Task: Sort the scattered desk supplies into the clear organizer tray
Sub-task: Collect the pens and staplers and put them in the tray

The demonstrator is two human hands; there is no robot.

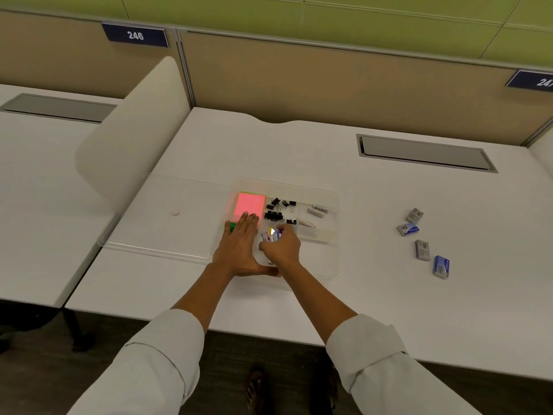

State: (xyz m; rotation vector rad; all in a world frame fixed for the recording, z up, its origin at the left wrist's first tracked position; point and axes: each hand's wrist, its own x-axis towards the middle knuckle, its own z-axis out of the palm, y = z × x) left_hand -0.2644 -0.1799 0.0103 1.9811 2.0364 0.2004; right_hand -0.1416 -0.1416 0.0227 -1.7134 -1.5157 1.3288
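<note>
The clear organizer tray (332,202) lies mid-desk. A pink sticky-note pad (250,204) fills its far left compartment, black binder clips (276,209) sit in the middle, and small white tubes (317,210) lie to the right. My left hand (239,250) rests flat with fingers spread on the tray's left side, partly covering a green pad (232,226). My right hand (282,247) is curled over a bunch of small colourful items (270,235) in a front compartment; its fingers close around them. Several staple boxes (423,248) lie scattered on the desk to the right.
A clear lid (155,214) lies flat left of the tray. A white divider panel (131,145) stands at the desk's left edge. A grey cable slot (425,152) sits at the back right. A small red mark (176,212) shows on the lid area.
</note>
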